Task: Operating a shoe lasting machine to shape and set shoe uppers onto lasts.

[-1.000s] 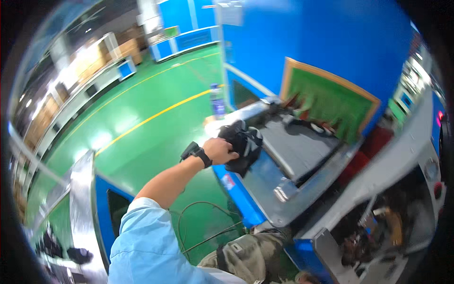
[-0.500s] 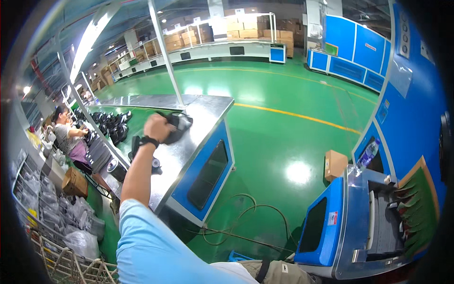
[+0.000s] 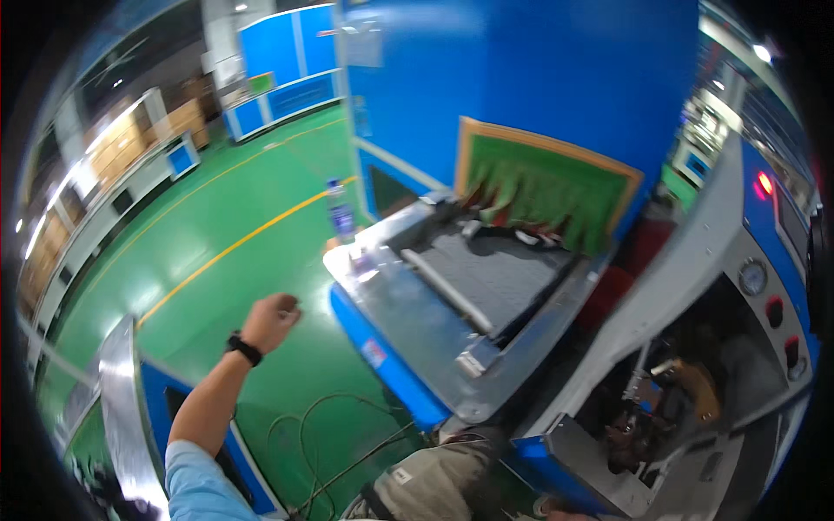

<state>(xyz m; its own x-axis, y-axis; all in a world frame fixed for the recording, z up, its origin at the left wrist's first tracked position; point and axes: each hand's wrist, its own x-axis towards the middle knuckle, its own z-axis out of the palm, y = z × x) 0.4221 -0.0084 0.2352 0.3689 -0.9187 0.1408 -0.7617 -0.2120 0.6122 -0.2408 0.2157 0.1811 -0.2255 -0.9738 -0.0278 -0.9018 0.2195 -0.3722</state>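
The main risk is a knock: the left hand hangs over the floor, left of the metal top, and a swing toward its far left corner could topple the bottle standing there. Loops of hose lie on the floor near the wearer's legs, so a careless step could catch in them. Fingers put too far into the belt's edge gap might get pinched, should the belt run.

The left hand's fingers are narrow, curled in toward the thumb, with nothing visible in them; blur hides finer detail. The right hand cannot be made out, so I cannot tell how its fingers are.

Nearest to the left hand is the metal top, apart from it on the right. The belt is set into that top, and dark pieces lie at its far end, close against the green curtain; what is behind the curtain is hidden.

The bottle is upright and clear with a bluish label; its fill is too blurred to tell. On the near right, the open bay of the machine holds a brown lump and a tan part. The far-left boxes hide their contents.
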